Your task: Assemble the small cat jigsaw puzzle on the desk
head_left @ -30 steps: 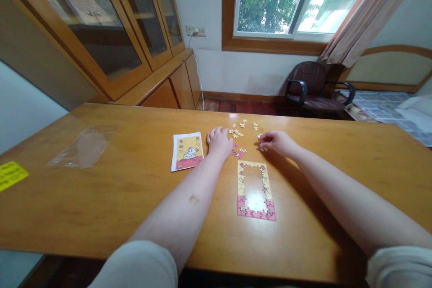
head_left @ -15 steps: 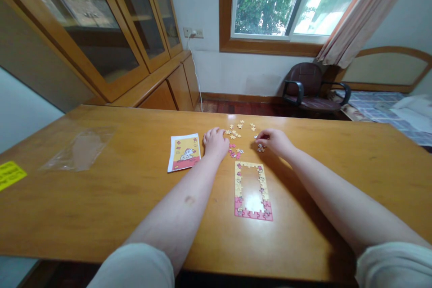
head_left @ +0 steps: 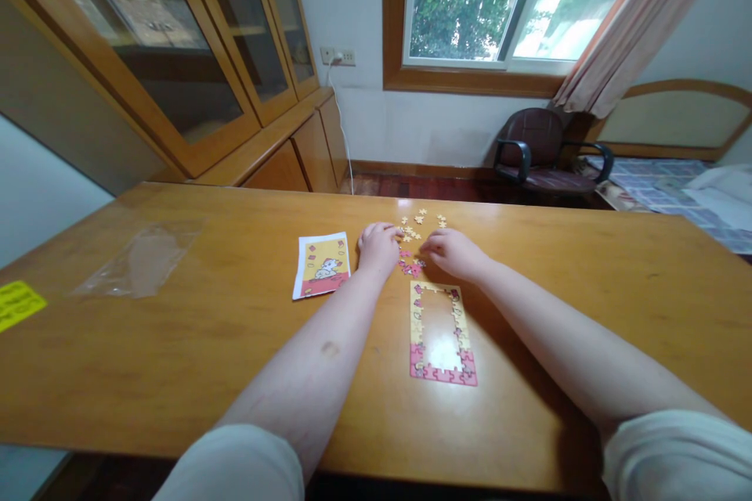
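Observation:
My left hand (head_left: 380,245) rests on the table, its fingers partly spread at the edge of the loose yellow jigsaw pieces (head_left: 409,233). My right hand (head_left: 452,252) is just right of the pink jigsaw pieces (head_left: 412,269), fingertips drawn together and pointing left. Whatever is in that pinch is too small to make out. Nearer me lies a jigsaw border (head_left: 464,344), joined into a rectangular frame, yellow at the top and pink at the bottom, with bare wood inside. Left of my left hand is a picture sheet (head_left: 322,266) showing a white cartoon animal; my forearm meets its lower right corner.
A clear plastic bag (head_left: 153,254) lies flat on the left of the wooden table (head_left: 235,344), near a yellow label (head_left: 20,305). More loose yellow pieces (head_left: 442,221) lie toward the far edge. Beyond are a glass-door cabinet (head_left: 247,117) and an armchair (head_left: 534,149).
My right hand has moved left, from the small greyish pieces toward the pink ones, and now covers where they lay. My left hand's fingers have shifted slightly right toward the yellow pieces.

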Tool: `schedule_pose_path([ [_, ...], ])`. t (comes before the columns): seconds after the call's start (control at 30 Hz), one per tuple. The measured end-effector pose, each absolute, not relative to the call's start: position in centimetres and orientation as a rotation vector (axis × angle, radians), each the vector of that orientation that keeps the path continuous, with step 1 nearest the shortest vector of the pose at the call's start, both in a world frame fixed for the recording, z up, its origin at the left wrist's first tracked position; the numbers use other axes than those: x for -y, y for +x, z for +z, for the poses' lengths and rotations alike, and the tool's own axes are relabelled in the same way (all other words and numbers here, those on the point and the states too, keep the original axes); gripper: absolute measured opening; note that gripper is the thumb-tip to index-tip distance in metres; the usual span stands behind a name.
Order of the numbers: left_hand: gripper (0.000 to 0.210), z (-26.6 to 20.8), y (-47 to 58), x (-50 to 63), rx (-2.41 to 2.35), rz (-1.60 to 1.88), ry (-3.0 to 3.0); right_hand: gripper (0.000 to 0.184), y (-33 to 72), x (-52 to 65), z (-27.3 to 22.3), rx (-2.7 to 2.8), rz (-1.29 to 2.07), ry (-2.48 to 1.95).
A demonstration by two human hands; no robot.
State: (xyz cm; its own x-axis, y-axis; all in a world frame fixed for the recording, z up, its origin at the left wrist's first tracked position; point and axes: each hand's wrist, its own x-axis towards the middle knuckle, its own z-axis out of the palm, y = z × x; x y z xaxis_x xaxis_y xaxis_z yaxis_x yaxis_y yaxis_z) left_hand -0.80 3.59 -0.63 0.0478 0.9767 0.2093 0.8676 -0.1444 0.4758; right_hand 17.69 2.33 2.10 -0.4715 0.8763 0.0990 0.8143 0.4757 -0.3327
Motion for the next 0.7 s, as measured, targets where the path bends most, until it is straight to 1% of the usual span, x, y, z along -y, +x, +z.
schedule_pose_path([
  [0.1, 0.031, -1.0, -0.8, -3.8, -1.658, 0.713, 2.27, 0.035, 18.6, -1.7, 1.5, 2.621, 0.262, -1.317],
  [0.17, 0.027, -1.1, -0.8, -3.9, -1.585, 0.697, 2.325, 0.035, 19.2, -1.4, 1.2, 2.652, 0.169, -1.329],
  [0.27, 0.029, -1.0, -1.0, -3.9, -1.737, 0.695, 2.241, 0.03, 20.3, -1.3, 1.4, 2.644, 0.045, -1.483],
  [0.4, 0.04, -0.7, -1.1, -3.6, -2.047, 0.675, 2.057, 0.028, 21.1, -2.0, 2.1, 2.609, -0.02, -1.654],
  [0.5, 0.046, -0.8, -1.0, -3.5, -2.073, 0.589, 2.081, 0.028, 20.0, -2.9, 2.4, 2.529, -0.005, -1.68],
  [0.57, 0.047, -1.0, -0.9, -3.5, -2.051, 0.529, 2.101, 0.031, 18.6, -3.7, 2.4, 2.513, 0.02, -1.671],
  [0.7, 0.046, -1.2, -0.8, -3.5, -2.032, 0.485, 2.1, 0.043, 15.7, -5.6, 1.8, 2.49, 0.05, -1.66],
])
